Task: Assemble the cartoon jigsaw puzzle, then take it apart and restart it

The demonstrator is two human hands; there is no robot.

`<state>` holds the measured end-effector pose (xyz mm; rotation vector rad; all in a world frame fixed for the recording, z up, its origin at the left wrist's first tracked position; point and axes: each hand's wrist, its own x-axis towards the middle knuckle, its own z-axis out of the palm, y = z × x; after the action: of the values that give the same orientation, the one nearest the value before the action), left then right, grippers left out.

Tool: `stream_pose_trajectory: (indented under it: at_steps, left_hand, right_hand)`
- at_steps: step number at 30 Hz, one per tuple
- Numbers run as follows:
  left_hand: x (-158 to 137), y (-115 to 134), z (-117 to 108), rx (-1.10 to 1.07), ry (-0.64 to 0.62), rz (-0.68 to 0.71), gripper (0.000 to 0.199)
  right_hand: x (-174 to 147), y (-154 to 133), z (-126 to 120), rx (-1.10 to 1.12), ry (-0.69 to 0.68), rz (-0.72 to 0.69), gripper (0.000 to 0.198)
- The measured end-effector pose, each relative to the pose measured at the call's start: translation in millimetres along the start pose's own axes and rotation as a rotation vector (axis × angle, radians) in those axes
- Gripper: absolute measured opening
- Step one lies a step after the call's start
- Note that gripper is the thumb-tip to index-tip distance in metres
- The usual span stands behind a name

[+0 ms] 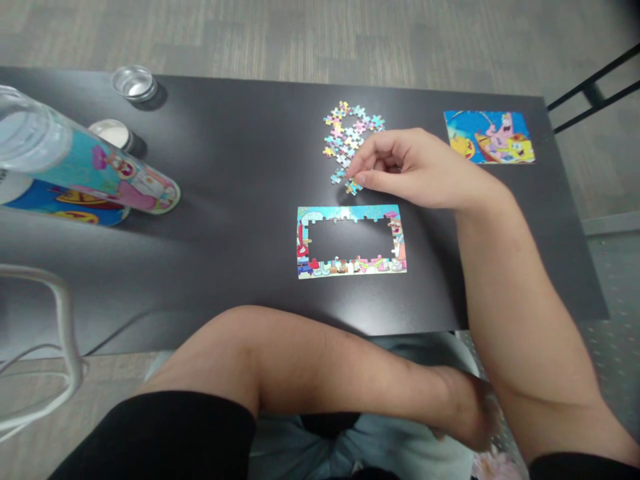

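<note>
My right hand (400, 167) reaches over the table with thumb and forefinger pinched at a small blue-and-yellow jigsaw piece (354, 188). Just beyond the fingertips lies a loose cluster of jigsaw pieces (336, 132), pink, blue and yellow; the hand covers some of it. Nearer to me, a joined jigsaw border (350, 267) forms a flat rectangle around the bare tabletop, with cartoon figures along its sides. My left hand (470, 413) rests low over my lap, its fingers blurred and mostly hidden near the right forearm.
The dark table (225, 200) carries a finished cartoon picture (517, 150) at the far right. On the left are a clear tube with a cartoon print (135, 177), a second printed tube (95, 207) and two round metal lids (134, 83). A white curved frame (65, 313) stands at the left edge.
</note>
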<state>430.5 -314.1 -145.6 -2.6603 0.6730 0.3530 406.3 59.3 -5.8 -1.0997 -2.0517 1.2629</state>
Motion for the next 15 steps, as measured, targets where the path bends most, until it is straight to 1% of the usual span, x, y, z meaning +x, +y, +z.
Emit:
stream_pose_trajectory:
  at_steps: [1, 2, 5, 6, 7, 8, 9, 10, 11, 12, 13, 14, 15]
  left_hand:
    - [-3, -5, 0, -0.068, 0.073, 0.076, 0.082]
    - [-5, -9, 0, -0.131, 0.1, 0.128, 0.076]
    - [-10, -20, 4, -0.317, 0.109, 0.211, 0.072]
    - [-14, -22, 8, -0.391, 0.128, 0.227, 0.069]
    - [-20, -23, 11, -0.476, 0.165, 0.224, 0.061]
    - [-28, -24, 15, -0.603, 0.261, 0.207, 0.05]
    - [-36, -26, 18, -0.803, 0.34, 0.12, 0.041]
    - [-44, -28, 20, -1.004, 0.424, -0.066, 0.032]
    - [-51, -31, 21, -1.148, 0.47, -0.248, 0.026]
    - [-56, -35, 21, -1.258, 0.473, -0.4, 0.023]
    - [-58, -39, 19, -1.33, 0.439, -0.505, 0.022]
    - [-58, -44, 17, -1.377, 0.384, -0.569, 0.023]
    - [-55, -48, 15, -1.403, 0.335, -0.601, 0.024]
  right_hand:
    - [0, -1, 0, 0.0, -0.002, -0.007, 0.04]
    - [0, -2, 0, -0.002, -0.006, -0.011, 0.038]
    - [-1, -8, 2, -0.02, -0.024, -0.011, 0.034]
    - [-2, -9, 4, -0.026, -0.034, -0.007, 0.033]
    - [-1, -11, 7, -0.031, -0.046, 0.002, 0.032]
    - [-1, -13, 10, -0.032, -0.06, 0.014, 0.03]
    - [-1, -14, 13, -0.027, -0.074, 0.024, 0.029]
    - [0, -15, 17, -0.017, -0.086, 0.026, 0.028]
    - [0, -16, 21, -0.003, -0.097, 0.023, 0.027]
    - [1, -17, 25, 0.011, -0.105, 0.014, 0.027]
    - [1, -18, 29, 0.023, -0.111, 0.003, 0.028]
    - [1, -19, 32, 0.035, -0.116, -0.012, 0.027]
    - [1, -20, 35, 0.048, -0.119, -0.033, 0.025]
